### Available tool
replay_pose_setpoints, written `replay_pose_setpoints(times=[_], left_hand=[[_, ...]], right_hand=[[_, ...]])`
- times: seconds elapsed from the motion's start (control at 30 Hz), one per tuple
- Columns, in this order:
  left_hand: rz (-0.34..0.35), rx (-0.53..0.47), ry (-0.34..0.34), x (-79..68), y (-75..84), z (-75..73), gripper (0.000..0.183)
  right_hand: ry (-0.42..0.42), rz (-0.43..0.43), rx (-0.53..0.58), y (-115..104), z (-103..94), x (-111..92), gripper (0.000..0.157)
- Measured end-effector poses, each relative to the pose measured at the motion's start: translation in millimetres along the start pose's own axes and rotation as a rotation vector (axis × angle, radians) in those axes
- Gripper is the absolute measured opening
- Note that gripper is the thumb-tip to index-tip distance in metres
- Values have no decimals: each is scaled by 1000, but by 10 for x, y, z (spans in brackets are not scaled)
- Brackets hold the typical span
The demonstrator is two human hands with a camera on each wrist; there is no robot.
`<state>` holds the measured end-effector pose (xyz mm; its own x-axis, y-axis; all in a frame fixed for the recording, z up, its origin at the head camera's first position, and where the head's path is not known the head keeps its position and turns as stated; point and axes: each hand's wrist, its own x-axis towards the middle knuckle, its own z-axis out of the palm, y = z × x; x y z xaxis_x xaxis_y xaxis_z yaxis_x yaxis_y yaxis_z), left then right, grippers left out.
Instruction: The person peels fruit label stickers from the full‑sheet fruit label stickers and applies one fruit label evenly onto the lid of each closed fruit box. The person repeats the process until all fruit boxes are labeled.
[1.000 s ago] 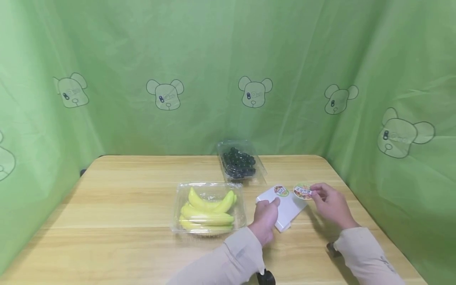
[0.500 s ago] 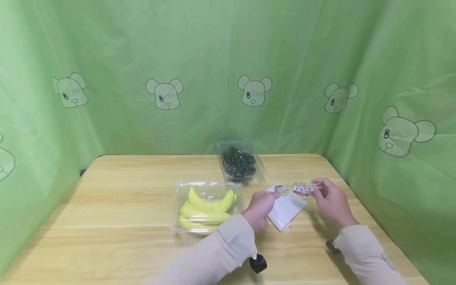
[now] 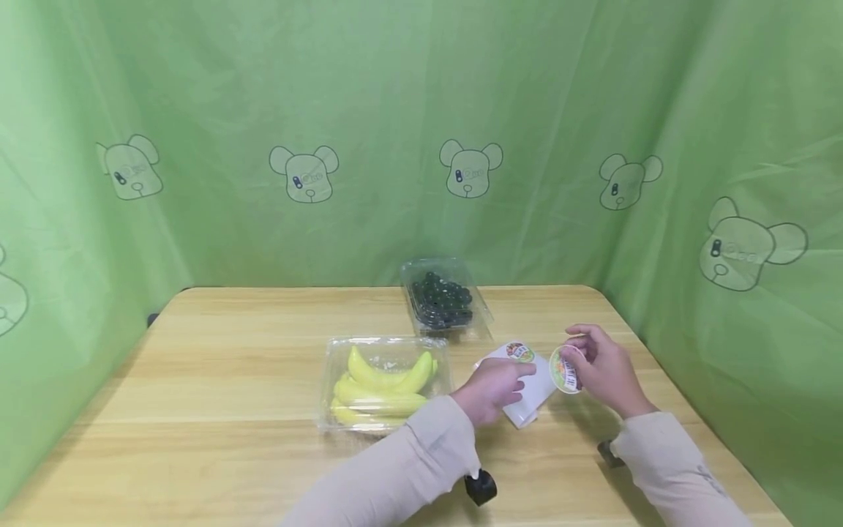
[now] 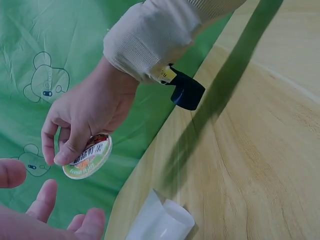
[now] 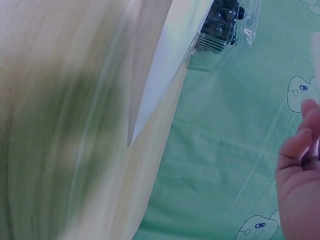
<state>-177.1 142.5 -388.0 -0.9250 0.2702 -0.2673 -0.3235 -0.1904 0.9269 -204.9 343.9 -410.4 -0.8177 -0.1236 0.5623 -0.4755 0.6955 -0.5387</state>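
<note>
Hands [image 3: 494, 388] bare; beige sleeves [image 3: 388, 465], ribbed cuff [image 4: 131, 52]; black curved wrist piece [image 4: 189, 94], yellow tag [image 4: 168, 75] beside.

chinese characters, including 果, mark the held sticker [image 4: 86, 167]; lettering on the curtain [image 3: 369, 88] blurs.

A clear plastic box [image 3: 327, 384] of yellow bananas [image 3: 378, 395] sits here on the pale wooden table [image 3: 211, 380]. Just behind the banana box, over to its right, I see another clear box [image 3: 429, 266], with dark grapes [image 3: 443, 300] inside. Beyond the banana box and off to both sides hangs a green curtain [image 3: 388, 80], printed with round-eared animal heads [image 3: 469, 174].
</note>
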Motion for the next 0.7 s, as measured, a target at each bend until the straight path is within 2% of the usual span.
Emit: replay_pose_setpoints(times=[0.13, 0.3, 0.5, 0.7], left_hand=[[5, -5, -25, 28, -5, 6, 30], [3, 20, -76, 55, -4, 16, 22], [-6, 37, -106, 79, 2, 14, 23], [-14, 53, -145, 94, 19, -6, 27]], right_hand=[[-33, 3, 51, -20, 11, 12, 28], [-62, -76, 116, -35, 46, 15, 24], [-105, -121, 177, -95, 76, 25, 34], [-104, -109, 181, -117, 97, 25, 47]])
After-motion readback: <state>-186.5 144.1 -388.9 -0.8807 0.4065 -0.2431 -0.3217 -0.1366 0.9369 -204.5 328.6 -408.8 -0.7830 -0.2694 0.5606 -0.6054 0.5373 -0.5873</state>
